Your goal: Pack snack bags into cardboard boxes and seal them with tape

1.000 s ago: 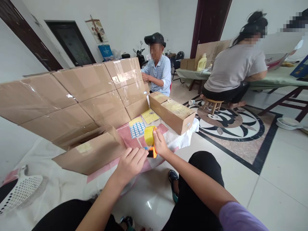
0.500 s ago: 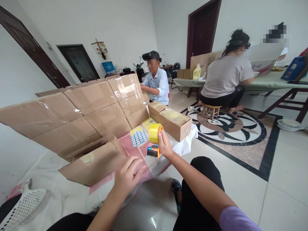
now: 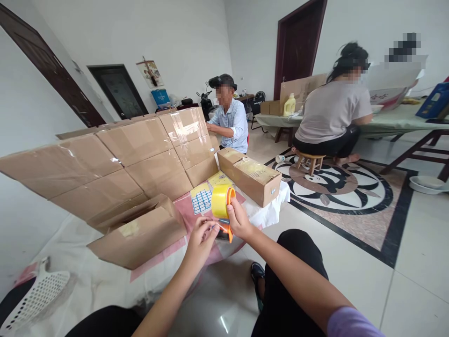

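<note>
Gripping the orange tape dispenser (image 3: 224,210) tight in our right hand (image 3: 239,220), we pinch its tape end with our left hand (image 3: 200,235), beside the open carton (image 3: 140,231).

The room is evenly and brightly lit by soft daylight. Glare is seen on the taped cartons (image 3: 182,126) and glossy floor tiles (image 3: 224,323). Edges are bent by wide-angle distortion.

Right hand (image 3: 239,220) covers the handle of the tape dispenser (image 3: 222,209); its grip there is unseen. White perforated basket (image 3: 31,299) is cut off at lower left. Print on the label sheet (image 3: 201,200) is illegible.
</note>
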Demonstrator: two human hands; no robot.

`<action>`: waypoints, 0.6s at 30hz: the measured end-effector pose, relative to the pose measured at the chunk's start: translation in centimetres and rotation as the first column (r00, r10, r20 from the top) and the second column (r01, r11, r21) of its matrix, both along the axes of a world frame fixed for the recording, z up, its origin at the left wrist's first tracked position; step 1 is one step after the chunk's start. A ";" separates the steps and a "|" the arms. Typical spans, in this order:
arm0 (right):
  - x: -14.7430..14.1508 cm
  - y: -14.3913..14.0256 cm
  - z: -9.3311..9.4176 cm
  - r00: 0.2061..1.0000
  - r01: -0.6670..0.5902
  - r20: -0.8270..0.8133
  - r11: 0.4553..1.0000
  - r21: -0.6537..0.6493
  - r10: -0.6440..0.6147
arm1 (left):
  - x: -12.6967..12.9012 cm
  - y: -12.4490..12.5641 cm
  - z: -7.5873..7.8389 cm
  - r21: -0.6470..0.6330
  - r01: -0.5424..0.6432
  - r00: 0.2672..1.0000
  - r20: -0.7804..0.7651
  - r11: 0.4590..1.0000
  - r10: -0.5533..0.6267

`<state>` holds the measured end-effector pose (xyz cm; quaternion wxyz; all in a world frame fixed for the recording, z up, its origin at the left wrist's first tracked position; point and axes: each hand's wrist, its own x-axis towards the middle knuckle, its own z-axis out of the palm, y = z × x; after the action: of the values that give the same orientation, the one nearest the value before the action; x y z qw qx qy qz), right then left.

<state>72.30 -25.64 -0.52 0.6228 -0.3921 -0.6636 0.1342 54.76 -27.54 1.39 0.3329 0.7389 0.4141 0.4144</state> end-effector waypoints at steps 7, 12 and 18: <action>-0.3 1.7 -0.6 0.996 0.089 -0.015 0.996 -0.017 -0.089 | 0.3 -0.8 1.6 -0.321 0.011 0.983 0.179 0.947 0.049; 0.2 3.5 0.1 0.961 0.179 -0.198 0.980 -0.085 -0.193 | 0.5 -2.0 2.0 -0.577 0.081 0.979 0.198 0.813 0.043; 1.9 4.1 1.3 0.914 0.149 -0.363 0.981 -0.124 -0.184 | 0.2 -2.7 0.9 -0.611 0.131 0.987 0.157 0.781 -0.043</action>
<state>74.18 -21.55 0.79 0.7274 -0.4433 -0.4906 0.1833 54.98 -30.20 2.30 0.6025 0.5775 0.4692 0.2887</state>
